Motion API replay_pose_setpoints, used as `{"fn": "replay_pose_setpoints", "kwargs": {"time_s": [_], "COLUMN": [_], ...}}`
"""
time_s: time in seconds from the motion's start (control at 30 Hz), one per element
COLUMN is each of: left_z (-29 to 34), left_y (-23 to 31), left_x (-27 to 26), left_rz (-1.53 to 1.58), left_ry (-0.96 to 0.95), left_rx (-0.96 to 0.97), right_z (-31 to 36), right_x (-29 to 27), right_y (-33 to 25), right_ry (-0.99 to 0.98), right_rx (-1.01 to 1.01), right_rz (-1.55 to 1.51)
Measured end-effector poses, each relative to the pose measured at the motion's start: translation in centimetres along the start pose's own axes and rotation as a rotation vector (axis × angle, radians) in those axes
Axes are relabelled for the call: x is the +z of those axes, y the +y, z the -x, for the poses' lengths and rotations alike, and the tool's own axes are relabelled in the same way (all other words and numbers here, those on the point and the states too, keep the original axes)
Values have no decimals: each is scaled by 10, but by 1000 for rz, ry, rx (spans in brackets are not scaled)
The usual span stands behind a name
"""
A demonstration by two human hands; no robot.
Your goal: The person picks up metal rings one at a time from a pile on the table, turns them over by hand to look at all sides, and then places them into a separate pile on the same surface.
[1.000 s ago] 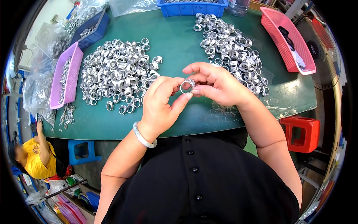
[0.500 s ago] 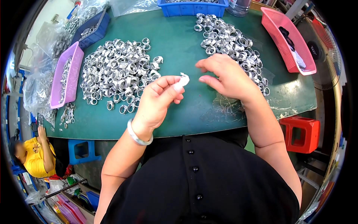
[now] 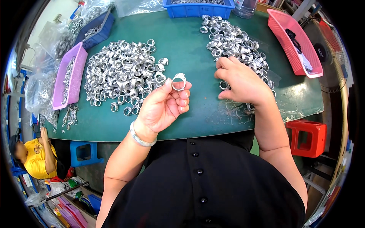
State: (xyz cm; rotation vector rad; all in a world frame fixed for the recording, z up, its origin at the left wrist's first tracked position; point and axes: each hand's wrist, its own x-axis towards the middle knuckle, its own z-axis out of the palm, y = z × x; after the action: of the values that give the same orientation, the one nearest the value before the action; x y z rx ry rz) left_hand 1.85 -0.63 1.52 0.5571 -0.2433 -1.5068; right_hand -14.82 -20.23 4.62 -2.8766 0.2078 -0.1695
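My left hand (image 3: 161, 104) holds a silver-coloured ring (image 3: 179, 82) up between thumb and fingers, its hoop seen nearly face on. To the right, my right hand (image 3: 243, 81) reaches over the near side of a long pile of rings (image 3: 218, 34), palm down. Its thumb and fingers are apart, and a single ring (image 3: 224, 85) shows in the gap between them. Whether the hand touches that ring I cannot tell. Left of my left hand a broad heap of similar rings (image 3: 119, 72) lies on the green table (image 3: 186, 41).
A pink-purple tray (image 3: 79, 78) and a dark blue bin (image 3: 102, 32), both with rings, stand at left. A blue bin (image 3: 197, 10) is at the back, a pink basket (image 3: 283, 41) at right beside a fan (image 3: 323, 53). A person in yellow (image 3: 38, 159) sits at far left.
My left hand has turned palm up, so the ring now shows its open hoop. My right hand has moved right, away from the left hand, to the right-hand pile.
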Motion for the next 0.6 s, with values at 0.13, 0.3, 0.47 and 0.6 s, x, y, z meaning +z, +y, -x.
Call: {"fn": "replay_pose_setpoints", "kwargs": {"time_s": [0.13, 0.3, 0.47, 0.6], "left_z": [0, 4, 6, 6], "left_y": [-1, 0, 1, -1], "left_x": [-3, -6, -10, -10], "left_rz": [48, 8, 52, 100], "left_ry": [-29, -4, -45, -64], "left_rx": [-8, 9, 7, 3], "right_z": [0, -3, 0, 0], "right_x": [3, 4, 10, 13], "right_y": [4, 1, 0, 3], "right_ry": [-89, -137, 63, 104], "right_rx": [-125, -20, -26, -9], "right_rz": [-80, -146, -3, 92]}}
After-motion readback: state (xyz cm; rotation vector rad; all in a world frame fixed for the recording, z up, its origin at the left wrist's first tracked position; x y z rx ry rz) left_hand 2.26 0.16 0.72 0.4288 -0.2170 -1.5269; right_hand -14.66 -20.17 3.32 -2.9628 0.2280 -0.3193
